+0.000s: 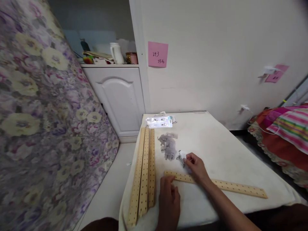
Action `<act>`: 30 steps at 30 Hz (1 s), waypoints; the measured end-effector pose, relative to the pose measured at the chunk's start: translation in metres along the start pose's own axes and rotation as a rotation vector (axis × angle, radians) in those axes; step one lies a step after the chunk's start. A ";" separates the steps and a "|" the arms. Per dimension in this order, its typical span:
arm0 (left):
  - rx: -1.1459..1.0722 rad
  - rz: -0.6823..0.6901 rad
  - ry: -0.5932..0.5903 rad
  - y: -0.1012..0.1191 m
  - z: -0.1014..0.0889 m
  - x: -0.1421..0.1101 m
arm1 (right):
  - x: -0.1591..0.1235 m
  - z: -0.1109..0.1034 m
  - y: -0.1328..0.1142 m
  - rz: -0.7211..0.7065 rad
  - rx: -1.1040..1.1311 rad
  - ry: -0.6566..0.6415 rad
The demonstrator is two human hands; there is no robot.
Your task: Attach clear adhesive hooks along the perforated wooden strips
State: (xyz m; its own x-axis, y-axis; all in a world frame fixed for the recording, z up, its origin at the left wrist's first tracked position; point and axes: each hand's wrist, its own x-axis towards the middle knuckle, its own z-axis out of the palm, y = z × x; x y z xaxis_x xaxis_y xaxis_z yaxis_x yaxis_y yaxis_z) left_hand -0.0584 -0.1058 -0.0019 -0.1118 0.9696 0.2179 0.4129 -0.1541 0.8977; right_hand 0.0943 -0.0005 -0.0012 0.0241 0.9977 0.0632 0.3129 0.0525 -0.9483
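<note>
My right hand [196, 165] pinches the edge of a small clear packet [182, 155] with thin, dark metal pieces; their exact kind is too small to tell. It hovers by a perforated wooden strip [237, 187] lying across the table, and my forearm passes over the strip's middle. My left hand [169, 194] has loosely bent fingers, with the index fingertip at the strip's left end and the thumb apart from it. Just beyond my hands lie several clear plastic bags [168, 147] with small hardware inside. Left of my left hand, 3 more perforated strips [143, 173] lie side by side lengthwise.
At the far edge of the cloth-covered table [207, 134] is a clear blister pack [158, 122] with small metal parts. A floral curtain [48, 112] hangs at left, beside a white cabinet [117, 102]. Right of the table is a bed with red and striped covers [286, 128].
</note>
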 end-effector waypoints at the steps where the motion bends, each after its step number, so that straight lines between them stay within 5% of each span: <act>1: -0.012 -0.003 -0.016 0.001 0.001 0.000 | -0.001 -0.002 -0.001 0.022 0.060 -0.016; 13: -0.265 -0.171 -0.101 0.005 0.000 0.007 | -0.042 0.007 -0.019 0.220 0.571 -0.268; 20: -0.625 -0.304 -0.136 0.006 0.001 0.013 | -0.051 0.016 -0.022 0.180 0.543 -0.371; 30: -0.639 -0.378 -0.164 -0.006 0.005 0.013 | -0.050 0.015 -0.014 0.143 0.384 -0.388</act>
State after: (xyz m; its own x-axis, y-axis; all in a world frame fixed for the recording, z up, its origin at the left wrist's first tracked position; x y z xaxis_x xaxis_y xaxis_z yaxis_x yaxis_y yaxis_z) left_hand -0.0577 -0.0915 -0.0067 0.0146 0.9864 -0.1638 -0.2358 0.1626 0.9581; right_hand 0.0744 -0.0500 0.0047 -0.3330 0.9347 -0.1241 -0.0374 -0.1447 -0.9888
